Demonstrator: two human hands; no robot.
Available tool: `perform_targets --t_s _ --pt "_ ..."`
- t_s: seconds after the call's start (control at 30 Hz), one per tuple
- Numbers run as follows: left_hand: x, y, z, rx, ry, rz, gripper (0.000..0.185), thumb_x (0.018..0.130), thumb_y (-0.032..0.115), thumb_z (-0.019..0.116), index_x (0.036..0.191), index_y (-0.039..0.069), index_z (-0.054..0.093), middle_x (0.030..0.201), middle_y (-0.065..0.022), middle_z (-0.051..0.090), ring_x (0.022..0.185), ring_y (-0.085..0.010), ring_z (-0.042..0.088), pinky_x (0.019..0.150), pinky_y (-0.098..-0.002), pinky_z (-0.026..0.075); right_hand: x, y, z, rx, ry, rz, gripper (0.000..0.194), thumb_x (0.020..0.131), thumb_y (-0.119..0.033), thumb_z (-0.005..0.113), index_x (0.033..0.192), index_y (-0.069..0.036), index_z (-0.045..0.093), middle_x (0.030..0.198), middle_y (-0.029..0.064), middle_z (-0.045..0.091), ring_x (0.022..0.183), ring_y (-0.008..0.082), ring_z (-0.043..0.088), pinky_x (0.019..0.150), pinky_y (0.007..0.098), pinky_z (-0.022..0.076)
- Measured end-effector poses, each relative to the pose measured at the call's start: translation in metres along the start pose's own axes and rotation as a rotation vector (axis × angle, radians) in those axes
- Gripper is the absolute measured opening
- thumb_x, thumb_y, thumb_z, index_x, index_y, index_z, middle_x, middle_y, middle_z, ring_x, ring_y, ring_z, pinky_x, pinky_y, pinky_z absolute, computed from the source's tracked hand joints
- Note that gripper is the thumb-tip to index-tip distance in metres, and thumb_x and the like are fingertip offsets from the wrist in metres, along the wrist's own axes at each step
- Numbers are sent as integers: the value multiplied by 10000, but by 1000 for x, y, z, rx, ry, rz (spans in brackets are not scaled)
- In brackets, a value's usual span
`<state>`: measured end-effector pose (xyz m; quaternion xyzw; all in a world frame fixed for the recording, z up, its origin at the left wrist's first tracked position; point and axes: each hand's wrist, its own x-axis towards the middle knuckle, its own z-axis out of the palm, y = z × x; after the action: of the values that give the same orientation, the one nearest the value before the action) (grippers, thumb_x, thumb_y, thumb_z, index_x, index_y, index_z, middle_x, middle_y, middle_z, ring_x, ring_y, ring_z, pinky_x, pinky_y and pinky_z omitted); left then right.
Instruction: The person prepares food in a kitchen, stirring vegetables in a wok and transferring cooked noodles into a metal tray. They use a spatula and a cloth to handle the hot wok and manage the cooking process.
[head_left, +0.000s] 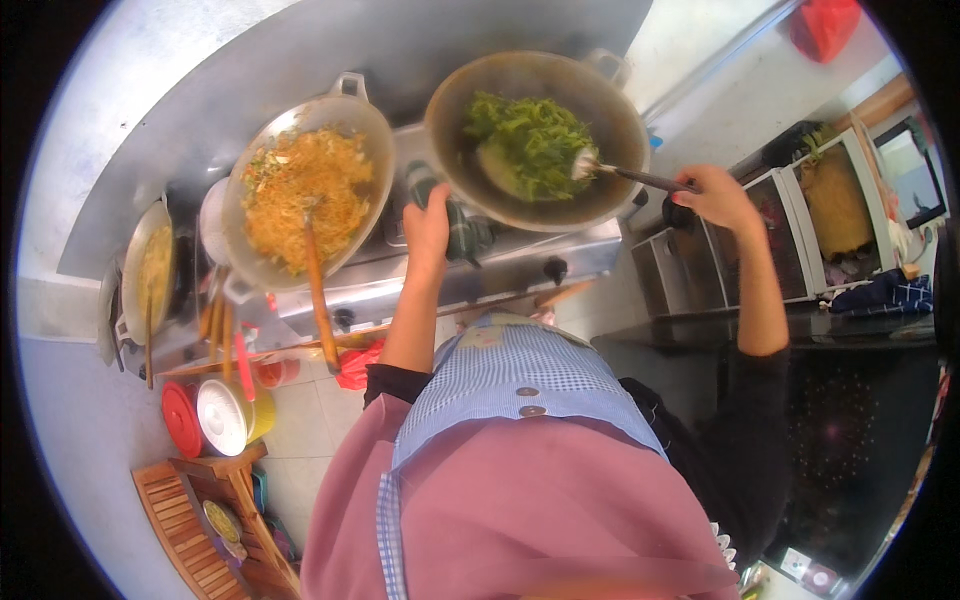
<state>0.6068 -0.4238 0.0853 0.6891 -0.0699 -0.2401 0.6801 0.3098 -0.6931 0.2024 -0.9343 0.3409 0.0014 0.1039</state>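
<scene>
My right hand (716, 196) grips the dark handle of a metal spatula (637, 177). Its pale head touches chopped green vegetables (532, 142) inside a large wok (457, 82) on the stove. A little liquid shows beside the greens. At the wok's near left side, my left hand (427, 225) is closed on a dark green cloth (463, 234); whether a wok handle lies under it is hidden. Left of that hand, a second wok (384, 161) holds orange-brown shredded food (307, 195). A wooden-handled utensil (319, 300) rests in it, its handle jutting over the stove's front.
The steel stove (517, 262) has front knobs. A third pan (129, 300) sits far left, near several wooden handles (217, 322). Below are a red lid (180, 420), a white lidded tub (221, 416) and a wooden bench (180, 517). A glass-fronted cabinet (795, 217) stands right.
</scene>
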Motion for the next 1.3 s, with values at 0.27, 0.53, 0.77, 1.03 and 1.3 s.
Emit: perform_targets --t_s 0.27,0.53,0.77,1.03,1.3 --pt "2 -4 0 -56 -55 -7 468 848 289 652 1062 -127 635 1005 -180 675 923 -246 611 873 -353 451 28 -68 43 53 74 37 255 881 -252 625 1060 -72 643 956 182 686 957 359 647 822 467 498" --pt "1 -12 2 53 38 138 449 859 317 657 1002 -110 662 927 -185 694 884 -244 628 856 -373 459 68 -72 -29 -295 223 -2 239 893 -233 597 1012 -34 656 889 198 688 838 380 675 748 466 533" --pt "8 -3 -2 137 76 152 465 865 311 670 1026 -125 655 961 -215 696 917 -285 637 881 -379 458 44 -99 10 -403 -11 -61 152 815 -154 625 854 -25 695 873 195 688 854 381 685 753 460 558" --pt "8 -2 0 -17 71 135 482 884 343 667 1087 -93 649 1067 -204 682 1002 -283 622 921 -367 442 104 -89 -20 -715 244 -138 150 815 -134 607 876 -60 723 862 144 704 823 286 717 592 369 556" --pt "0 -7 -12 82 18 155 500 912 383 633 1088 -85 643 1030 -178 690 983 -270 627 917 -359 445 171 -106 14 -733 62 -162 177 802 -164 644 908 -63 744 851 137 718 804 319 714 651 403 567"
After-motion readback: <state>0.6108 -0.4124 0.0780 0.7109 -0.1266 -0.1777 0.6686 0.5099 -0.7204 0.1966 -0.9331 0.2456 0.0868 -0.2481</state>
